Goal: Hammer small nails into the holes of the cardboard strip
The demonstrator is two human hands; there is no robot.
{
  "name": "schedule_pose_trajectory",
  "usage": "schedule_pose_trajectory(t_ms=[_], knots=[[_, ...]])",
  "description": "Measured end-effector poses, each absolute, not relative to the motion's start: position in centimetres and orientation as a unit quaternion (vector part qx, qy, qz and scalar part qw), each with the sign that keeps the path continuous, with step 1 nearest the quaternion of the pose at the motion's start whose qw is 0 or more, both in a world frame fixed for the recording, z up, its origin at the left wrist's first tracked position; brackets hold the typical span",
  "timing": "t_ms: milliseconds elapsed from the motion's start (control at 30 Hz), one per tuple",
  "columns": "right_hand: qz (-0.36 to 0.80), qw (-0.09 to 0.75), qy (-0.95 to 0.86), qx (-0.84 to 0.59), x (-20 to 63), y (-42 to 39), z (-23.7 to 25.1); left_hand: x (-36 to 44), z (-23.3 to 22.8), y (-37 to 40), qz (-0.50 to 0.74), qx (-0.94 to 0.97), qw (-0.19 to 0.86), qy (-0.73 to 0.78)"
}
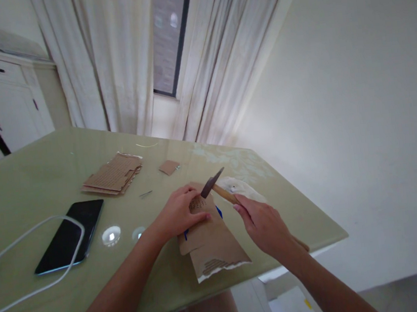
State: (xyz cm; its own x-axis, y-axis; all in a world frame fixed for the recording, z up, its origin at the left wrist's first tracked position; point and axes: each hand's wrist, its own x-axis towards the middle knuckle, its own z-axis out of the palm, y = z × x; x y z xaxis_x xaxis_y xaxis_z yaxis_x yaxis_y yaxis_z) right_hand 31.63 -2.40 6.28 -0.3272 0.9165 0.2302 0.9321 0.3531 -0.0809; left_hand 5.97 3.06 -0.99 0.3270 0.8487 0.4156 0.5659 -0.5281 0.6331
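My left hand [179, 213] presses down on a piece of brown cardboard [212, 245] near the table's front edge, fingertips by a row of small marks on it. My right hand [264, 224] grips the wooden handle of a small hammer [217, 185]; its dark metal head hangs just above the cardboard beside my left fingers. Something blue peeks out from under the cardboard. The cardboard's near edge is torn and shows its corrugation.
A stack of cardboard pieces [115, 174] and a small scrap [169, 167] lie further back on the glossy green table [28, 180]. A black phone [70, 235] with a white cable [26, 234] lies at left. A thin nail [146, 194] lies mid-table. Curtains and a window stand behind.
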Motion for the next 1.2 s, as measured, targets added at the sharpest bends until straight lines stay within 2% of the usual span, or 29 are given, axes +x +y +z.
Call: schedule_pose_trajectory(t_ms=[100, 233, 267, 400, 500, 633, 767, 1000, 1100, 1200], knots=[[0.0, 0.105, -0.826, -0.554, 31.8, -2.2, 5.4, 6.1, -1.1, 2.9, 0.365, 0.794, 0.192, 0.447], [0.087, 0.223, -0.8, -0.55, 32.5, 0.2, 4.2, 6.3, -1.4, 3.3, 0.413, 0.774, 0.194, 0.44], [0.146, 0.262, -0.785, -0.542, 32.6, 1.2, 3.9, 6.2, -1.5, 3.6, 0.424, 0.762, 0.185, 0.453], [0.505, 0.392, -0.605, -0.475, 32.0, 5.7, 2.2, 4.0, -2.2, 5.0, 0.388, 0.696, 0.096, 0.597], [0.633, 0.427, -0.509, -0.397, 31.0, 8.8, 0.7, 1.2, -3.4, 5.6, 0.329, 0.649, 0.034, 0.685], [0.668, 0.455, -0.472, -0.352, 29.8, 11.8, -1.8, -1.6, -5.1, 5.5, 0.237, 0.601, -0.015, 0.763], [0.682, 0.47, -0.447, -0.338, 29.7, 12.3, -4.5, -2.4, -5.8, 5.7, 0.173, 0.597, -0.022, 0.783], [0.715, 0.446, -0.418, -0.339, 29.9, 11.4, -6.2, -2.7, -5.7, 5.9, 0.117, 0.598, -0.026, 0.792], [0.722, 0.447, -0.407, -0.336, 29.0, 11.0, -6.3, -2.0, -5.0, 6.0, 0.158, 0.593, -0.04, 0.788], [0.719, 0.442, -0.411, -0.345, 28.1, 10.4, -6.2, 0.1, -3.7, 5.7, 0.329, 0.612, 0.001, 0.719]])
